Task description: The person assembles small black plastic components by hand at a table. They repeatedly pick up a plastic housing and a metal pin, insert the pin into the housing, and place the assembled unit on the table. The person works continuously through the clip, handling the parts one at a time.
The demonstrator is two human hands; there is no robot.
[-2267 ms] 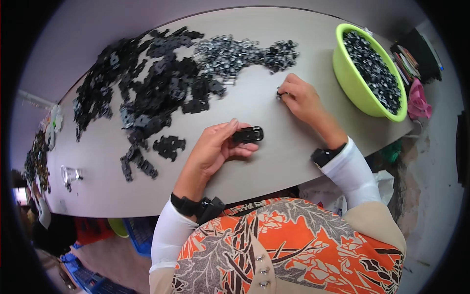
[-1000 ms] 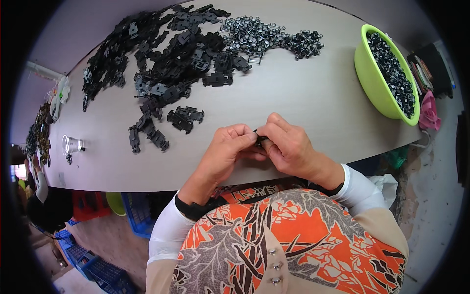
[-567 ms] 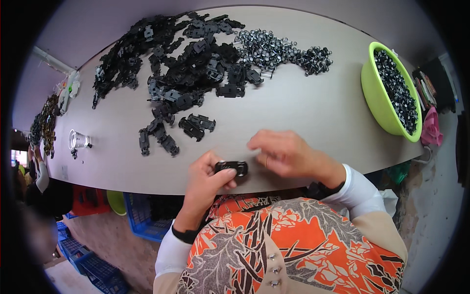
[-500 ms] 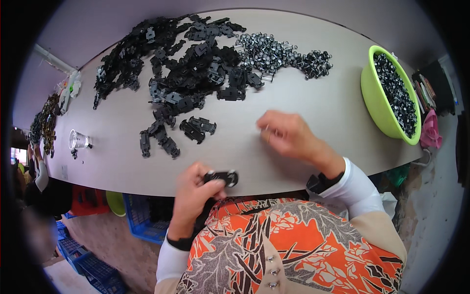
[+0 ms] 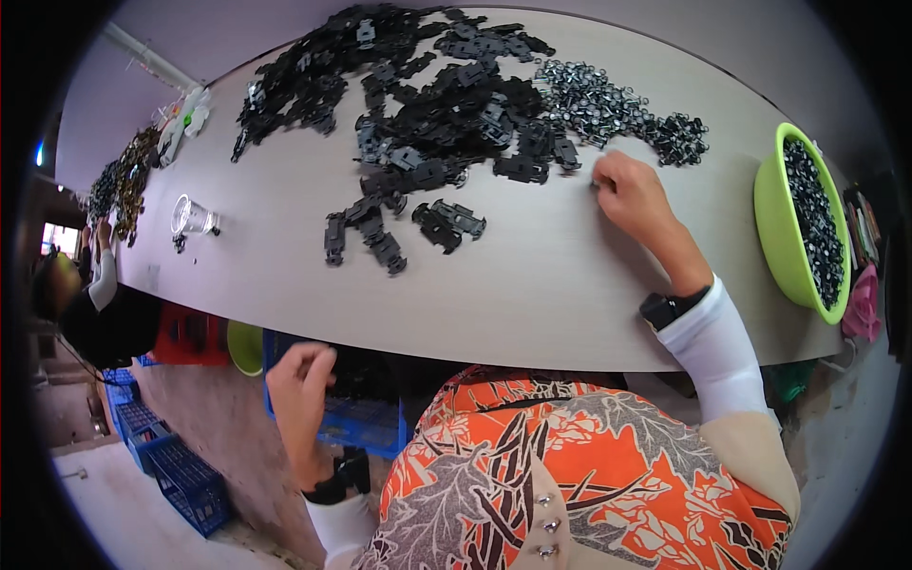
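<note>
My left hand (image 5: 302,377) hangs past the table's front edge, above a blue crate (image 5: 380,439) with dark pieces inside. Its fingers are loosely bent, and no part shows in them. On the table my right hand (image 5: 631,194) is closed, fingertips together, just in front of a pile of small silver-and-black wheel sets (image 5: 598,103); whatever it pinches is hidden. Black plastic toy-car chassis (image 5: 456,119) lie heaped to its left. Closer to me, a few loose chassis (image 5: 446,225) rest on the tabletop.
A green basin (image 5: 771,223) full of small wheel parts stands at the right. A clear plastic cup (image 5: 195,217) lies at the left. Farther left a co-worker (image 5: 95,294) sits by another parts pile (image 5: 133,180). More blue crates (image 5: 190,484) stand on the floor.
My left hand has moved left and off the table edge; the chassis it held no longer shows in it. My right hand has moved forward to the wheel sets. The view has shifted left.
</note>
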